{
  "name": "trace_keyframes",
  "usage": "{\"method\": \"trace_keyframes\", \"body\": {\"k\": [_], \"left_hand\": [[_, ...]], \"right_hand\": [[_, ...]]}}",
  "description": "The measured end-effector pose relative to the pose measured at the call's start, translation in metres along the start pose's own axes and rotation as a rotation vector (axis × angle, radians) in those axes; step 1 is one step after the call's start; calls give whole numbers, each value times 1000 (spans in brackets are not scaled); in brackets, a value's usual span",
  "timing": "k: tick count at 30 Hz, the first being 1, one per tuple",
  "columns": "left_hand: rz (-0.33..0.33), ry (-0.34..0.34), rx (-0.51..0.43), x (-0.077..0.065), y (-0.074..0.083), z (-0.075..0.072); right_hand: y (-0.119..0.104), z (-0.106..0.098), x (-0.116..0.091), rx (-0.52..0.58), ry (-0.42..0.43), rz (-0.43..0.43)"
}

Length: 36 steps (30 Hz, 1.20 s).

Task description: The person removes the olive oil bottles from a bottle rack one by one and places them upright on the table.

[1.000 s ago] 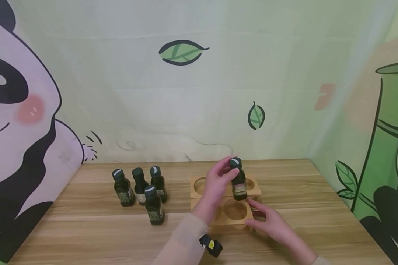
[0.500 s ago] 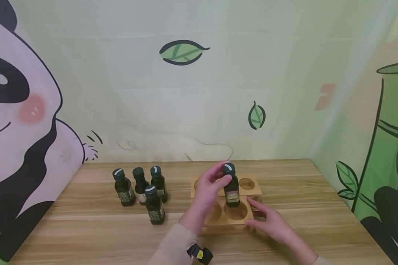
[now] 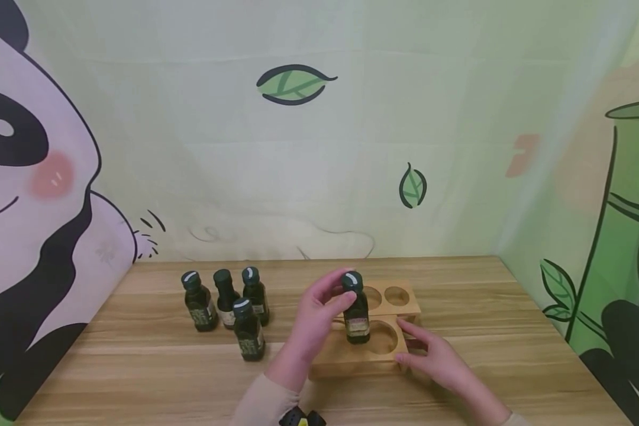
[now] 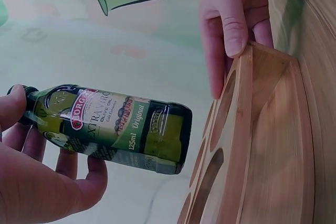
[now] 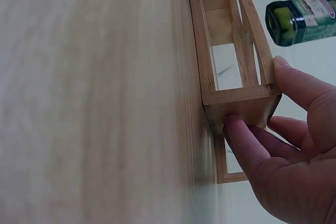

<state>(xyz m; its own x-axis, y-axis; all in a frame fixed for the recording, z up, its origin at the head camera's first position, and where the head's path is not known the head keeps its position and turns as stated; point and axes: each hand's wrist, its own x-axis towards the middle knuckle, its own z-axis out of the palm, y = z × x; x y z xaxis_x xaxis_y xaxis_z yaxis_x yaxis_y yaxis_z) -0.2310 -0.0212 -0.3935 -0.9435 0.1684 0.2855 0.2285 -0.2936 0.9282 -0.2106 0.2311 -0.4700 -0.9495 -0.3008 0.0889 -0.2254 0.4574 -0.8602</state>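
My left hand (image 3: pixel 315 316) grips a small dark green olive oil bottle (image 3: pixel 357 316) by its neck and cap. The bottle hangs nearly upright over the front tier of a two-step wooden rack (image 3: pixel 332 353) with round holes. In the left wrist view, the bottle (image 4: pixel 118 127) shows its label, and its base is apart from the rack. At the rack's right end, my right hand (image 3: pixel 439 358) holds the front tier's corner. The right wrist view shows the thumb (image 5: pixel 302 85) on one edge and fingers against the end panel (image 5: pixel 241 111).
To the left of the rack stand several capped dark bottles, among them a front bottle (image 3: pixel 248 331) and a leftmost bottle (image 3: pixel 199 305). All rest on the wood-grain table (image 3: pixel 138 367). A printed cloth backdrop (image 3: pixel 319 148) rises behind the table.
My left hand has carried the bottle leftward and lower, from the rack's right side to above the middle of the front tier. The right hand and rack have stayed put.
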Motion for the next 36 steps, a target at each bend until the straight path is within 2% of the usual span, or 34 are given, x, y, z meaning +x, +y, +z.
{"method": "trace_keyframes", "body": {"k": [9, 16, 36], "left_hand": [[-21, 22, 16, -13, 7, -15], [-36, 37, 71, -21, 11, -28], [-15, 78, 180, -46, 19, -62]], "right_hand": [[2, 0, -1, 4, -1, -18], [1, 0, -1, 6, -7, -15], [-1, -2, -2, -13, -7, 1]]}}
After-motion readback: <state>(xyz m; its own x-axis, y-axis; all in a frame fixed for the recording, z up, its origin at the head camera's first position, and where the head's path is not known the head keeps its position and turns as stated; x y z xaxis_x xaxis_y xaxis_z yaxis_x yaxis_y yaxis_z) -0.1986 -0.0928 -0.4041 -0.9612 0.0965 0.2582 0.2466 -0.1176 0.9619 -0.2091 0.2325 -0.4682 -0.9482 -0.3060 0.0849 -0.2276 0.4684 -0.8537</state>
